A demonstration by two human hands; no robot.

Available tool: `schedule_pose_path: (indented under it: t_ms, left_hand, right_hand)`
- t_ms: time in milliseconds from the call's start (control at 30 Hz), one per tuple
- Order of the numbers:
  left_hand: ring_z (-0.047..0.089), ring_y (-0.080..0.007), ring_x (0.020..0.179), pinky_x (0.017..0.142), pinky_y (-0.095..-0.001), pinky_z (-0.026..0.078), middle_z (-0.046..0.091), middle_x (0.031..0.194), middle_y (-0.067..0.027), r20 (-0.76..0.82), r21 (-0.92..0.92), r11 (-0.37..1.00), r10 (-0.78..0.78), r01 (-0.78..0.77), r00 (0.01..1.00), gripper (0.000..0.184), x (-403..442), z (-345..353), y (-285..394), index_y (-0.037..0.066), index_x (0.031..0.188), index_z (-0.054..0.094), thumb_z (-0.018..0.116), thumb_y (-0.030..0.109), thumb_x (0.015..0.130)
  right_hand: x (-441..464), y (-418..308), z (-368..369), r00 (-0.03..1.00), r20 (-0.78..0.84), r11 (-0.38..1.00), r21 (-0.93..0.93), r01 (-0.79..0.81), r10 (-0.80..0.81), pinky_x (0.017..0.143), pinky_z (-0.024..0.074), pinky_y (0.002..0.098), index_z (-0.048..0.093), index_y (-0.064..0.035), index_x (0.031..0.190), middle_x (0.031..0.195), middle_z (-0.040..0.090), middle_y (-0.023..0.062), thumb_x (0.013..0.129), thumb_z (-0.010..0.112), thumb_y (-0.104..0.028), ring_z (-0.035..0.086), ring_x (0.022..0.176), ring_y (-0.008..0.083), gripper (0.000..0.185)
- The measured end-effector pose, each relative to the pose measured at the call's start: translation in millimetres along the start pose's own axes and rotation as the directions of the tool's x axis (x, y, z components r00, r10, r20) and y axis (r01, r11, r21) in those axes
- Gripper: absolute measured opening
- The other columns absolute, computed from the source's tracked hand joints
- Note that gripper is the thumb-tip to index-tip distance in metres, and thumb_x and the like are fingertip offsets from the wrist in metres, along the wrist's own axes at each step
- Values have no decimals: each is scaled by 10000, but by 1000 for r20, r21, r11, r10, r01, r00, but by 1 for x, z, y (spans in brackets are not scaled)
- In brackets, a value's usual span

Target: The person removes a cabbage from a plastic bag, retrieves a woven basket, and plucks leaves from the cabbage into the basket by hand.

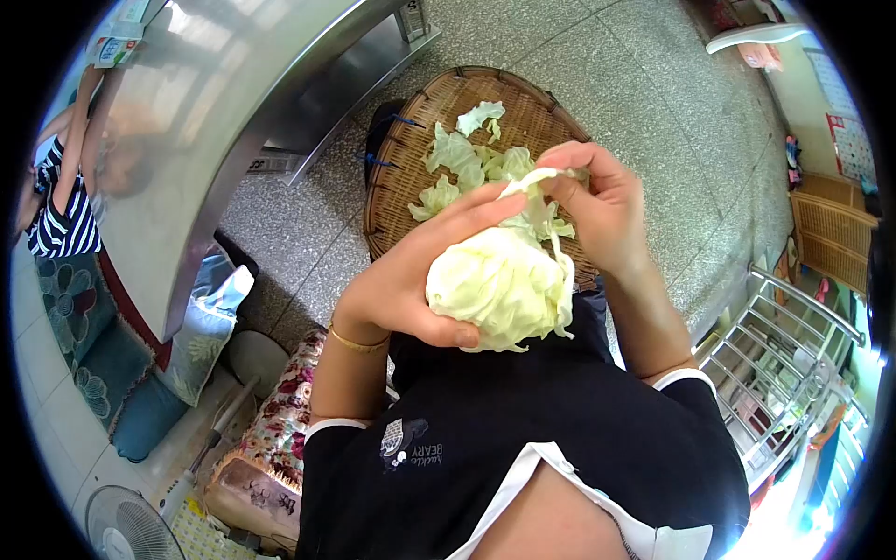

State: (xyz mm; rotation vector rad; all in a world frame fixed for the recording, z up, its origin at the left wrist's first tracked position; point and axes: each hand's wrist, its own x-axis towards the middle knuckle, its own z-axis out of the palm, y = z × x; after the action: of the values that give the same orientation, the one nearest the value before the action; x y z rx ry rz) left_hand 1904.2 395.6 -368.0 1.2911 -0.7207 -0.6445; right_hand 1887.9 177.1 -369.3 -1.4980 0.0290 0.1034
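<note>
A pale green cabbage with ragged, peeled leaves is held above my lap. My left hand wraps round its left side, thumb in front and fingers over the top. At the upper right, my right hand pinches the edge of a cabbage leaf between thumb and fingers; that leaf hangs close against the head, and I cannot tell whether it is still joined. Beyond both hands lies a round woven bamboo tray, with several torn cabbage leaves on it.
A shiny metal-edged table stands at the left, with another person in a striped top beside it. A floral-covered seat and a fan are at lower left. A metal rack stands at the right. Speckled tiles cover the floor.
</note>
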Motion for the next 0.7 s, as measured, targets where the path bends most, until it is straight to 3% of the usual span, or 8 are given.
schedule_pose_path:
  t_ms: [67, 133, 267, 367, 400, 500, 567, 700]
  left_hand:
    - [357, -299, 1314, 1069, -384, 278, 364, 1402, -216, 11, -41, 999, 27, -27, 1000, 991, 1, -2, -4, -21, 1361, 406, 789, 425, 563]
    - [342, -301, 1324, 1076, -391, 266, 360, 1408, -215, 22, -86, 995, 57, -55, 998, 986, -1, -2, -7, -26, 1357, 408, 787, 432, 570]
    - [289, -331, 1352, 1092, -431, 222, 311, 1441, -222, -6, -234, 972, -39, 37, 999, 970, -17, 1, -11, -21, 1343, 434, 796, 440, 571]
    - [265, -340, 1368, 1099, -431, 202, 263, 1461, -238, -67, -149, 985, -96, 85, 993, 950, -15, -2, -10, -2, 1330, 464, 799, 443, 561]
    - [257, -347, 1373, 1102, -429, 193, 240, 1468, -247, -61, -20, 1000, -25, 24, 998, 941, -13, -5, -11, 11, 1327, 477, 804, 434, 552]
    - [277, -357, 1363, 1098, -422, 204, 253, 1457, -257, -71, 162, 986, 41, -29, 997, 929, -14, -8, -4, 32, 1321, 488, 818, 393, 531]
    - [306, -360, 1348, 1092, -417, 224, 289, 1438, -258, -84, 217, 976, 39, -20, 996, 926, -12, -8, 2, 39, 1319, 487, 828, 361, 520]
    - [417, -342, 1257, 1030, -403, 330, 413, 1349, -215, -187, 326, 945, 102, -36, 977, 879, -4, 0, 5, 32, 1287, 483, 840, 243, 511]
  right_hand:
    - [7, 2, -1, 997, -77, 1000, 26, -9, 11, 733, 523, 256, 599, 20, 992, 940, 621, 70, 877, 583, 1, 609, 850, 126, 117]
    - [23, 1, -16, 898, -408, 814, 571, 111, 164, 748, 554, 299, 552, 19, 1055, 953, 626, 99, 896, 562, -23, 627, 847, 164, 165]
    - [32, 9, -70, 922, -386, 781, 571, 254, -18, 762, 562, 324, 553, 19, 1063, 970, 630, 112, 885, 582, -51, 637, 855, 199, 194]
    - [23, -6, -64, 920, 355, 952, -300, -56, 166, 812, 508, 323, 646, -28, 1042, 1144, 610, 113, 874, 602, -129, 603, 993, 194, 201]
    - [20, 11, -63, 844, 536, 853, -447, 268, 16, 807, 494, 306, 632, -44, 1124, 1159, 606, 88, 898, 582, -204, 594, 999, 183, 281]
    - [11, 14, -48, 831, 554, 789, -532, 307, 50, 818, 481, 303, 584, -35, 1197, 1147, 590, 93, 890, 593, -344, 580, 987, 167, 436]
    - [2, -3, -35, 851, 472, 969, -188, -161, 233, 807, 469, 285, 513, -19, 1266, 1132, 570, 88, 855, 614, -450, 564, 955, 149, 604]
    - [-12, -12, -17, 883, 411, 960, -250, -131, 227, 728, 450, 255, 506, -3, 1248, 1081, 576, 66, 835, 666, -373, 556, 877, 123, 577]
